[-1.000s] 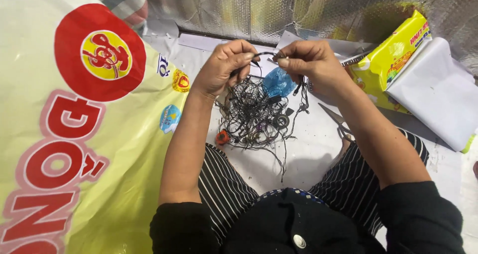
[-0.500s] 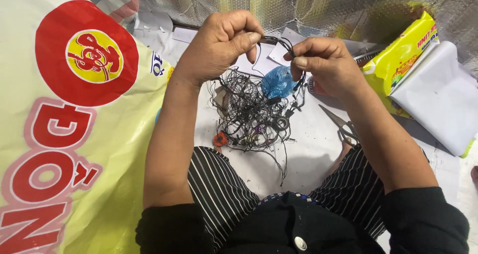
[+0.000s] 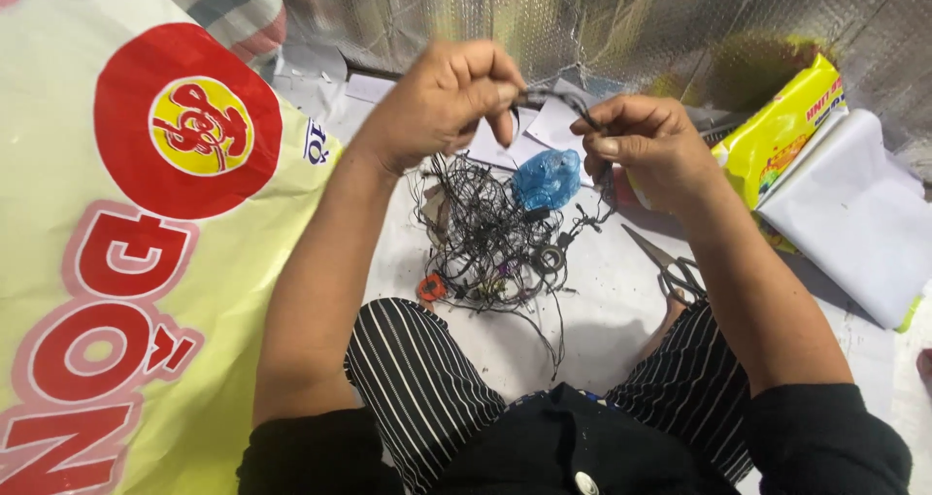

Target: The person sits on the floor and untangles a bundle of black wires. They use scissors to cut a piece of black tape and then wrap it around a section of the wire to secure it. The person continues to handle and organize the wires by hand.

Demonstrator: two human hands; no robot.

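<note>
Fingers of the left hand (image 3: 442, 102) are curled shut on one end of a thin black wire strand (image 3: 553, 98), and those of the right hand (image 3: 649, 148) pinch its other end, so the strand arcs between the two fists. Compared with half a second ago, the hands have drawn slightly further apart and the left one sits higher, leaving more of the strand exposed between them. Just below the fingers hangs the tangled clump of thin black wire (image 3: 485, 238), resting on the white floor surface (image 3: 602, 330), with a crumpled blue plastic piece (image 3: 547, 178) near the right fingertips and a small orange ring (image 3: 431, 287) at the clump's lower left edge. Beneath the right wrist lie grey metal scissors (image 3: 670, 267). Further right sit a yellow plastic packet (image 3: 782, 131) and a white folded sheet (image 3: 854, 218); a large pale yellow printed sack (image 3: 126, 262) fills the left side.
</note>
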